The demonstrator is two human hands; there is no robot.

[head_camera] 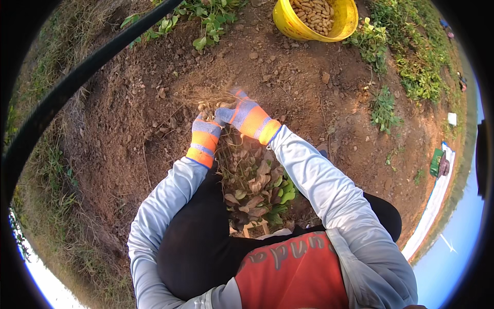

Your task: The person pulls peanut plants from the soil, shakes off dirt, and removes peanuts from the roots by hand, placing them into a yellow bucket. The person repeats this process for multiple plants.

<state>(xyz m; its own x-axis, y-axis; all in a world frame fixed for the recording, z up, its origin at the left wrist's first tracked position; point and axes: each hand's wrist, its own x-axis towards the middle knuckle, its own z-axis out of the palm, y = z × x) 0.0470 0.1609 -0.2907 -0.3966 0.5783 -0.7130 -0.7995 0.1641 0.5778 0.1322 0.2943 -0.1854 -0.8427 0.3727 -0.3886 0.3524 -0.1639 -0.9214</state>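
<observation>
My left hand (204,140), in an orange and purple knit glove, grips an uprooted peanut plant (254,181) near its root end. Several peanut pods (208,105) and thin dry roots show just above its fingers. My right hand (251,117), gloved alike, is closed around the same root end, its thumb close to my left hand. Motion blurs its fingertips, and the roots partly hide them. The plant's stems and browning leaves hang back between my knees, with some green leaves on the right.
A yellow bucket (285,23) containing peanuts stands on the bare soil (293,77) ahead. Green plants (208,23) grow at upper left and along the right. A black curved bar (88,63) crosses the left side. Far right lie a white sheet (428,220) and a green bag (436,162).
</observation>
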